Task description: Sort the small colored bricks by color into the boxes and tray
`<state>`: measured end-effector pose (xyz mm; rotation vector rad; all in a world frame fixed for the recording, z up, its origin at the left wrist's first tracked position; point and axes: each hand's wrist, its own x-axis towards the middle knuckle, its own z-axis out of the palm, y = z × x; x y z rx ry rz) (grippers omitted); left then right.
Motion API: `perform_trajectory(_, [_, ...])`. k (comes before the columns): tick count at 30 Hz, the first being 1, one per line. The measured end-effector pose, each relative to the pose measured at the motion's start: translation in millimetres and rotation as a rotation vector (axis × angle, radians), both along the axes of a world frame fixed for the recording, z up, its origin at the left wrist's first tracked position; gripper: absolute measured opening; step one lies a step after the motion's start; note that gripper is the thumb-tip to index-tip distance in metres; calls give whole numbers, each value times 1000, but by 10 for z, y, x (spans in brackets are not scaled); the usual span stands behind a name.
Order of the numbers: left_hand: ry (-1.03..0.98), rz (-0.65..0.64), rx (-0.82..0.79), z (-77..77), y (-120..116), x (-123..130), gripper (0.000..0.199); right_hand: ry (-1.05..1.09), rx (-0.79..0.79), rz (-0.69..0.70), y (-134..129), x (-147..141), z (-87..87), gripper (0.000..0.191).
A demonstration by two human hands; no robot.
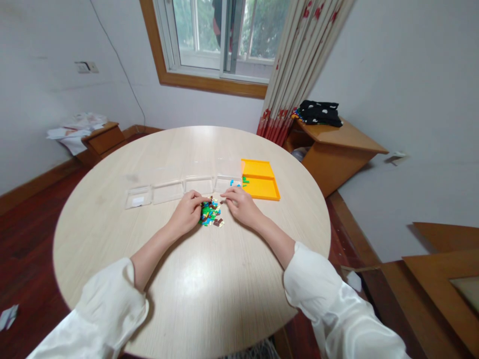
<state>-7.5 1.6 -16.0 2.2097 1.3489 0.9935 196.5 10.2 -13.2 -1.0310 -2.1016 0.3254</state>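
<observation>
Small multicoloured plastic bricks [210,213] lie heaped, three o'clock from half-curled left hand [188,212], nine from half-curled right hand [243,205]; pinching unclear.

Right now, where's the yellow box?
In the head view, the yellow box lies open on the table, just right of the rightmost clear box and a little beyond the right hand.

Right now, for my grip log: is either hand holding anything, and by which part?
Cannot tell: the left hand is at the brick pile, the right hand beside it; any grip is too small to see.
</observation>
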Motion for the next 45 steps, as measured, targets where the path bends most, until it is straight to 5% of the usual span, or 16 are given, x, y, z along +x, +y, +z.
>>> perform_trajectory(9, [81, 5, 22, -3, -8, 9, 28, -232, -21, -34, 16, -68, -96, 14])
perform_trajectory(24, [100, -38, 39, -15, -13, 22, 22, 34, 61, 3, -28, -67, -15, 14])
perform_trajectory(45, [85, -45, 21, 11, -52, 90, 10, 87, 69, -17, -25, -70, -15, 16])
